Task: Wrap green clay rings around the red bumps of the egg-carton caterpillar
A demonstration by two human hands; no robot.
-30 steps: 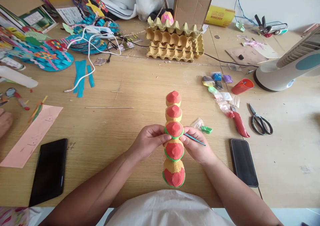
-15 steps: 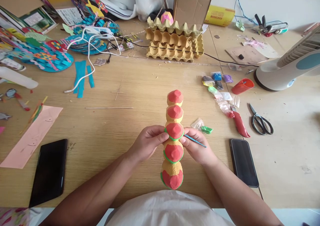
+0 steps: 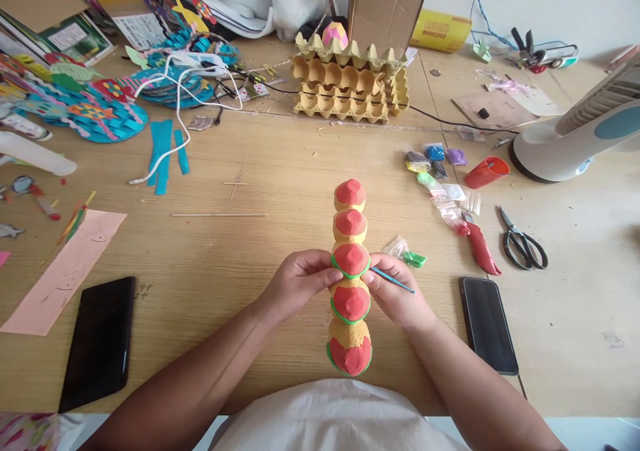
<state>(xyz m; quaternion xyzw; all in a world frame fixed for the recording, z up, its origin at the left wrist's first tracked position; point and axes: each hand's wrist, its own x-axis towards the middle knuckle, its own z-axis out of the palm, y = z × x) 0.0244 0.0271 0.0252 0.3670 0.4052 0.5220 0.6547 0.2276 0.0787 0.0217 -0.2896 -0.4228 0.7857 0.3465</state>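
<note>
Between my hands is an egg carton strip point(image 3: 351, 304) with several yellowish bumps in a row, each capped in red clay. Green clay edges the three bumps nearest me. My left hand point(image 3: 300, 283) pinches its left side at the middle bump, thumb on top. On the opposite side my right hand point(image 3: 397, 290) grips the same bump with thumb and fingers. A thin blue tool point(image 3: 393, 279) also sticks out of my right hand, resting across it. Just beyond that hand, a small plastic bag with green clay point(image 3: 414, 259) lies on the table.
Black scissors point(image 3: 523, 239), a red-handled fork point(image 3: 481, 246), a red cup point(image 3: 487, 171) and a phone point(image 3: 487, 324) lie at the right. A black tablet point(image 3: 99, 341) and pink paper strip point(image 3: 65, 271) are at the left. Egg cartons point(image 3: 345, 101) stand behind.
The near end of the egg carton strip has swung slightly to the right. Both hands keep their hold at the middle bump.
</note>
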